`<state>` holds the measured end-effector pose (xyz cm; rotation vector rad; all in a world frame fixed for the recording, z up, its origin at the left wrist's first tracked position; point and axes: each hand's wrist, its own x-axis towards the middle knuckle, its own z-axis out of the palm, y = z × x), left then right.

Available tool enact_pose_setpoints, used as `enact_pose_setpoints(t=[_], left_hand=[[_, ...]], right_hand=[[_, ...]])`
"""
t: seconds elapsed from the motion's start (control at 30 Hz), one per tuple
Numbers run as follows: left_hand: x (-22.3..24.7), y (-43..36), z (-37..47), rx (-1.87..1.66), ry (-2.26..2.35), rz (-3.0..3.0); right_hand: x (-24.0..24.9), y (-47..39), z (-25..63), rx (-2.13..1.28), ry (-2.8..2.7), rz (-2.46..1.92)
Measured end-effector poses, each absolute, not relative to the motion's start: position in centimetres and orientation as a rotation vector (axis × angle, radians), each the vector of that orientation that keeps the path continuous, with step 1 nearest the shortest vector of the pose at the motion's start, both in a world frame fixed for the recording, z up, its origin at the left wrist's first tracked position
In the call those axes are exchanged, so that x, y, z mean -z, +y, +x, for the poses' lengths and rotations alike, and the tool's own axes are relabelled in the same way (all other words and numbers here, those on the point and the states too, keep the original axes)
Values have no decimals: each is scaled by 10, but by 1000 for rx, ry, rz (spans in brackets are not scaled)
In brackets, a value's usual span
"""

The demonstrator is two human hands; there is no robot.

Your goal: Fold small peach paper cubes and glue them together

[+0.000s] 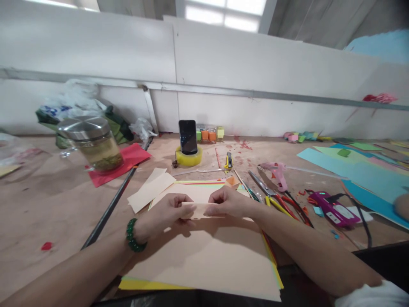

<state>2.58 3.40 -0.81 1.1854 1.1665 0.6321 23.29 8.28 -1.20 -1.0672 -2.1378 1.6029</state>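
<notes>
Red paper [136,160], beyond the far left corner of the stack [204,260]; cup [99,149] standing on it. Pale slips [145,194], overlapping, at the stack's far left edge. Left hand [174,213], above the stack, green bracelet [136,234] at wrist: thumb and fingers pinched on the strip's left end. Phone [188,136], beyond the stack's far edge, well apart from both hands. Strip [200,209], narrow pale paper, over the stack's far half; long axis left to right, roughly parallel to the far edge. Set between the hands, neither one nearer; a short span shows between the thumbs. Contact with the stack: cannot tell. Top sheet spreads from the hands to the near edge, giving room wearer-side. Right hand [225,202], above the stack: thumb and fingers pinched on the strip's right end. Scissors [263,185], just beside the stack's right edge, limiting room there. Glue gun [278,175], farther right of the stack.
</notes>
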Motion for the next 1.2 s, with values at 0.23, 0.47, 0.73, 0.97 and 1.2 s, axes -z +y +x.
enact_pose_setpoints(t=[0.23, 0.47, 0.73, 0.97, 1.2], left_hand=[[5, 33, 29, -621, 1233, 1230], [1, 31, 28, -541, 1275, 1393], [4, 32, 26, -567, 1356, 1877], [3, 33, 27, -549, 1381, 1861], [3, 34, 27, -473, 1370, 1835]], right_hand=[[10, 78, 231, -1529, -2182, -1078], [14, 80, 231, -1607, -2138, -1089], [15, 74, 231, -1752, -2116, -1084], [16, 70, 229, -2003, -1855, -1198], [17, 71, 229, -1994, -1900, -1180]])
